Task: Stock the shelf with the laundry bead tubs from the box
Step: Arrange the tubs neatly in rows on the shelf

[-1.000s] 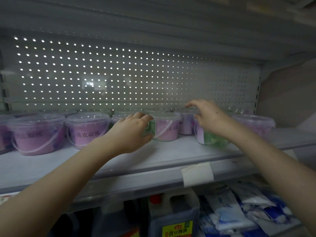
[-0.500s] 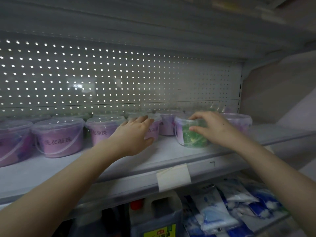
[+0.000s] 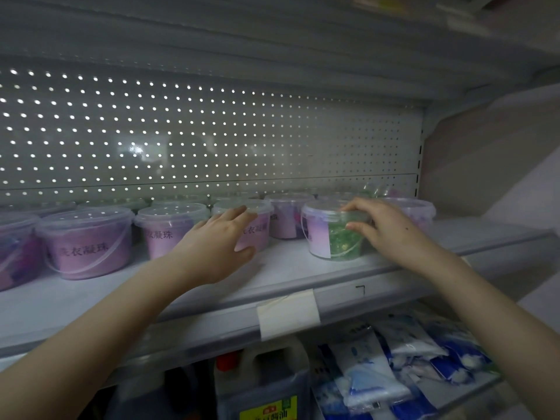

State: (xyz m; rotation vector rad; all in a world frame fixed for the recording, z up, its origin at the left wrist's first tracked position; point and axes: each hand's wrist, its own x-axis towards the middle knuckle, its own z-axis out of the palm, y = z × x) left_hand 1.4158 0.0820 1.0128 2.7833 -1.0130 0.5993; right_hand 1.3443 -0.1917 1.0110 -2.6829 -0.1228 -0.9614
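Several clear lidded tubs of laundry beads stand in rows on the grey shelf (image 3: 291,268). My right hand (image 3: 385,231) grips a tub of green beads (image 3: 333,234) with a pale purple label, fingers on its lid rim and thumb on its side; it stands near the shelf's front. My left hand (image 3: 218,247) lies against a pink tub (image 3: 257,228), fingers straight on its lid and front, thumb below. More pink tubs (image 3: 88,241) sit to the left. The box is out of view.
A perforated back panel (image 3: 212,140) closes the shelf behind the tubs, with another shelf close overhead. A blank price tag (image 3: 288,313) hangs on the front edge. Below are a dark jug (image 3: 263,383) and blue-white packets (image 3: 403,362).
My right hand has brought the green tub forward and left from the back row, shifting from over its lid to its right side. My left hand stays against the pink tub.
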